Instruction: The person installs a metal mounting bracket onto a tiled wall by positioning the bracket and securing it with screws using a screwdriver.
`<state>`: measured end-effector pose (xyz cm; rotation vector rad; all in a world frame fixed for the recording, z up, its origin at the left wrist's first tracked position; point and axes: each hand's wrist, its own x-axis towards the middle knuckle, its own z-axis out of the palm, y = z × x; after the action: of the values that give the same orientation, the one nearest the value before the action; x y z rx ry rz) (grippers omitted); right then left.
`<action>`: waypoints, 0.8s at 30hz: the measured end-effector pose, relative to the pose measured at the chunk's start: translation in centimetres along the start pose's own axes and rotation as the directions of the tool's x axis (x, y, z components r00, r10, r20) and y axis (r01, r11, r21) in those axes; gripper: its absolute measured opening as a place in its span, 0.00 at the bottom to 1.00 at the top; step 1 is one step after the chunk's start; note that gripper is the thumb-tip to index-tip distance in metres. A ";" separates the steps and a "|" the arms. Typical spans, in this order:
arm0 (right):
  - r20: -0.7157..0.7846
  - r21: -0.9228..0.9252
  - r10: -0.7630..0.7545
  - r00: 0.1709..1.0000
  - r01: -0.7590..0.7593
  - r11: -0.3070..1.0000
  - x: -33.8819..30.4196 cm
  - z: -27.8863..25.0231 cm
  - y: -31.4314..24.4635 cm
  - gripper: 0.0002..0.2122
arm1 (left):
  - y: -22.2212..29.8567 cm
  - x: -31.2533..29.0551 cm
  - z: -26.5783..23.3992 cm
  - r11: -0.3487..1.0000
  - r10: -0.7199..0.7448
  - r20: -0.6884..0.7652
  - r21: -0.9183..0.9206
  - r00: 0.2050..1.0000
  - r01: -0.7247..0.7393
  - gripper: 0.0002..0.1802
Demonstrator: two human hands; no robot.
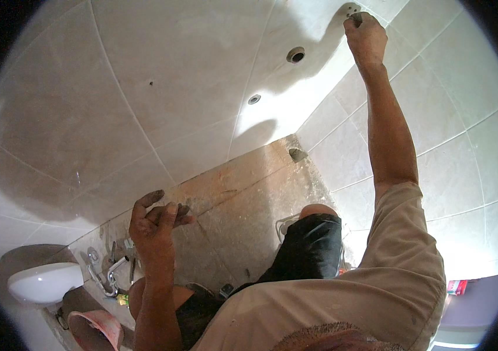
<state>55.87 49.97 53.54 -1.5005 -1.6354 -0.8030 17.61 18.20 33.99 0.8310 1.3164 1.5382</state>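
My right hand (367,40) is raised at the end of my stretched arm, against the tiled wall (196,64) at the upper right. Its fingers are closed together at a small round spot with several dark holes (351,10) in the wall. Something dark shows at the fingertips, too small and shaded to name. Lower left, my left hand (156,217) hangs in the air above the floor, fingers partly bent and apart, with dark smears on them. I see nothing held in it.
Two round pipe openings, one larger (296,55) and one smaller (254,99), sit in the wall. A square hole (297,155) is in the floor's corner. At the left are a white ceramic fixture (44,284), chrome pipe fittings (111,278) and a reddish bucket (95,329).
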 end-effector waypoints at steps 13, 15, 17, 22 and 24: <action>-0.012 -0.079 -0.035 0.999 0.034 0.996 0.3 0.2 0.5 0.14 | 0.3 -0.3 -0.4 1.000 0.000 0.009 -0.024 1.000 0.000 0.20; 0.036 -0.080 0.030 0.999 -0.027 0.996 -0.3 -1.3 -0.1 0.14 | 0.3 -0.2 -0.6 1.000 -0.012 0.007 -0.028 1.000 0.012 0.20; 0.017 -0.088 0.041 0.999 -0.039 0.995 -0.7 -2.6 0.2 0.14 | 0.3 -0.1 -0.8 1.000 -0.006 0.004 -0.030 1.000 0.006 0.20; -0.044 -0.078 -0.043 0.998 0.040 0.996 -0.3 -4.2 0.6 0.14 | 0.4 -0.3 -0.4 0.999 0.005 -0.007 -0.031 1.000 -0.006 0.17; -0.042 -0.053 -0.056 0.998 0.054 0.997 0.3 -3.9 -0.1 0.14 | 0.5 -0.3 -0.4 1.000 -0.005 -0.010 -0.020 1.000 0.004 0.18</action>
<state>56.20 46.79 55.85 -1.4691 -1.6414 -0.9078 17.21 17.76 34.40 0.8080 1.3074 1.5517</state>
